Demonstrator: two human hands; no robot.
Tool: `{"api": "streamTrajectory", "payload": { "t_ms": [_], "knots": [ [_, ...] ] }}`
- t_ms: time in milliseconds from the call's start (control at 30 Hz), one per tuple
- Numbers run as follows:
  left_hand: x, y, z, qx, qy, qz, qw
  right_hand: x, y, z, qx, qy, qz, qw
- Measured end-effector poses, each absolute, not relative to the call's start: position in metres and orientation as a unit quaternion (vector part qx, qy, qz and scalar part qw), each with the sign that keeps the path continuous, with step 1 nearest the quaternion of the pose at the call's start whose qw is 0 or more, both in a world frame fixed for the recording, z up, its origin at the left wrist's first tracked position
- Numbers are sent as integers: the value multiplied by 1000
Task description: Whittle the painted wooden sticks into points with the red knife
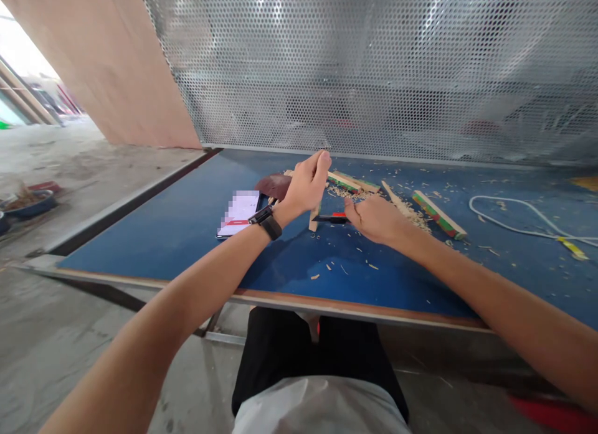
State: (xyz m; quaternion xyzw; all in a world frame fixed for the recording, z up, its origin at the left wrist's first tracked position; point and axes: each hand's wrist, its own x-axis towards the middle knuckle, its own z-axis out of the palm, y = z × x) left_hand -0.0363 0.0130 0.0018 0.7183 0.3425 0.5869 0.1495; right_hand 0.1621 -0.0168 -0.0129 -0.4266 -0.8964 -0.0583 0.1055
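Note:
My left hand (306, 183), with a dark watch on its wrist, is closed around a small strip of wood (313, 225). The strip's lower end shows below the hand, and its middle is hidden. My right hand (377, 218) is wrapped around a red and black knife (334, 219), whose dark blade points left and meets or crosses the wood near its lower end. Pale wood shavings (417, 217) lie around both hands on the blue tabletop (299, 269).
A phone (239, 213) and a dark brown object (275, 186) lie left of my left hand. Green and red painted wood pieces (439, 215) lie behind and to the right. A white cable (514, 202) loops at the right. Perforated metal sheet (374, 66) rises behind the table.

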Motion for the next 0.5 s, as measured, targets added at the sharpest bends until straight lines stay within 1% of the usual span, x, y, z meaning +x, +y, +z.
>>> {"api": "streamTrajectory", "payload": {
  "t_ms": [100, 233, 333, 500],
  "knots": [
    [-36, 15, -1, 728, 332, 592, 96, 156, -20, -12, -459, -882, -106, 28],
    [-37, 12, 0, 731, 340, 590, 50, 151, -28, -13, -456, -884, -103, -11],
    [-37, 12, 0, 730, 348, 587, 40, 153, -33, -11, -448, -888, -99, 2],
    [-40, 18, -2, 731, 357, 579, 57, 159, -32, -1, -474, -874, -87, 70]
  ]
}}
